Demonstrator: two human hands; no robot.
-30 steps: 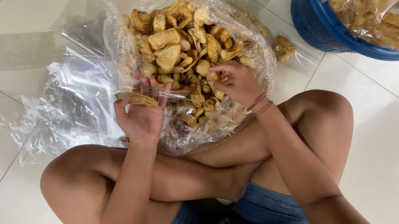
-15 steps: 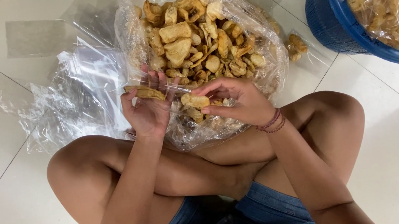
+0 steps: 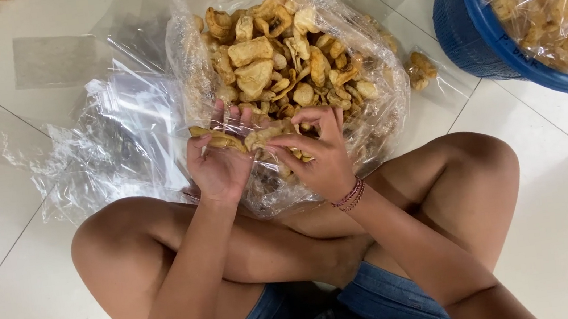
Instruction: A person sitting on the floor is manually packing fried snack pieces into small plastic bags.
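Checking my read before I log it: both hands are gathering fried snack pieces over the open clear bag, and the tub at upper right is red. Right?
Not quite. The head view shows the tub is blue, not red. The rest holds: left hand and right hand gather fried snack pieces over the open clear bag.

1. Both forearms bare to the edge of view; no sleeves visible.
2. Left hand (image 3: 220, 162): no ring, watch or band seen.
3. Right hand (image 3: 320, 156): no rings discernible.
4. Right wrist carries a thin bracelet (image 3: 349, 195), several strands of dark red or maroon thread or beads; exact make too small to tell.
5. Lower body: blue denim shorts (image 3: 384, 311), hems ending high on the thighs; stitched seam visible along the hem.
6. Legs bare below the shorts, knees uncovered.
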